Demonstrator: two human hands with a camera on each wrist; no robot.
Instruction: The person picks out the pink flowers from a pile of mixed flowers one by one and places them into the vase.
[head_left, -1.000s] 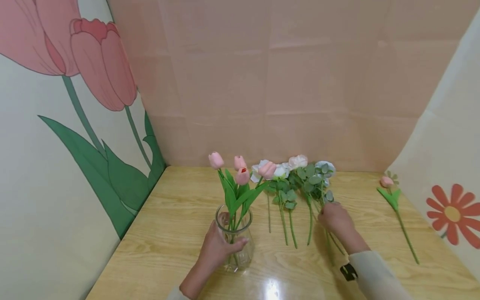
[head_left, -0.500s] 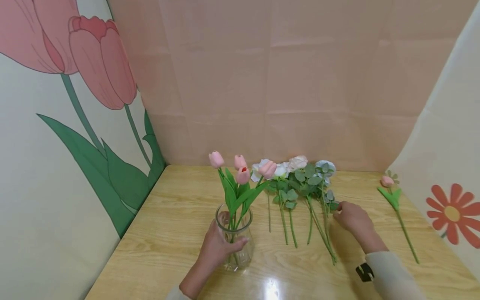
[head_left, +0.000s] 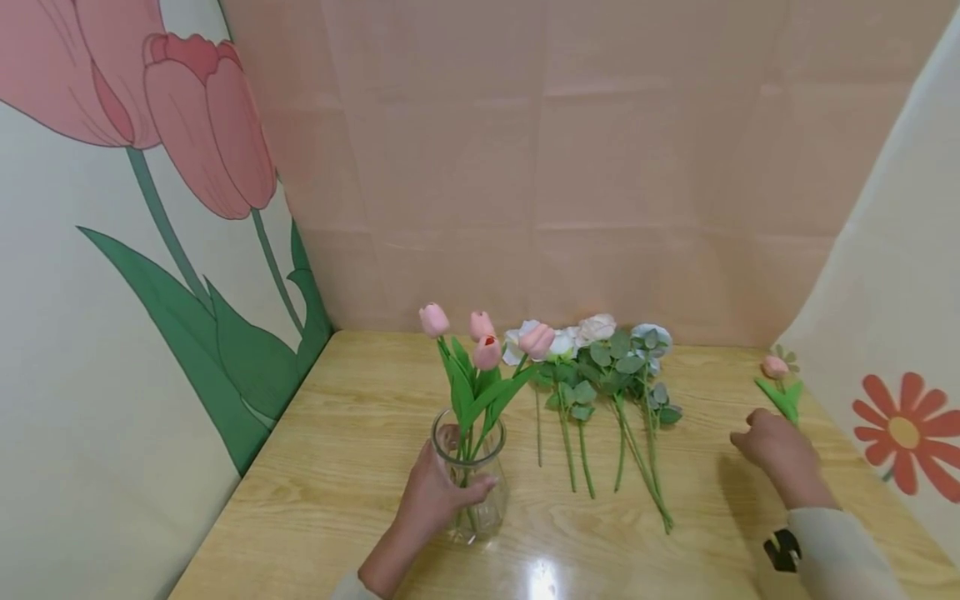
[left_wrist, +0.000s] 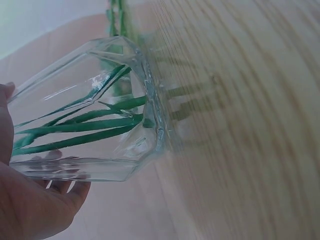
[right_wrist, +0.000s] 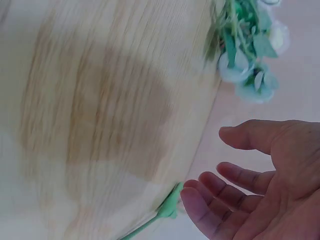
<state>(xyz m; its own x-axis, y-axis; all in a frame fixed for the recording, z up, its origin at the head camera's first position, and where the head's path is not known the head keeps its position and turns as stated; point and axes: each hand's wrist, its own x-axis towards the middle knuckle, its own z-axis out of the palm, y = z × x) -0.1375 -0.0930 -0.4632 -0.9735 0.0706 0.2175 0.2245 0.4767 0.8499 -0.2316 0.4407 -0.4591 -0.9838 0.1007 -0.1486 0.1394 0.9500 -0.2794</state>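
Note:
In the head view my left hand [head_left: 438,492] grips a clear glass vase [head_left: 491,508] round its side. Several pink tulips [head_left: 487,352] with green leaves stand in it, and the left wrist view shows their stems [left_wrist: 100,124] through the glass. My right hand [head_left: 780,450] is over the right part of the table, its fingers loosely bent and nothing between them, as the right wrist view [right_wrist: 265,185] confirms. Closest to it lies a single pink tulip [head_left: 775,367], its stem partly hidden behind the hand; its green leaf [right_wrist: 170,202] appears below the fingers in the right wrist view.
White, pale pink and pale blue flowers [head_left: 596,327] with grey-green leaves lie in a row at the back, stems [head_left: 648,483] pointing forward. A wood-grain table [head_left: 337,433] carries everything. A pink backdrop [head_left: 540,167] rises behind, with printed flower panels [head_left: 907,429] at both sides.
My right hand has let go of a leafy flower stem in the row and moved right, close to the lone tulip. The left hand and vase have stayed in place.

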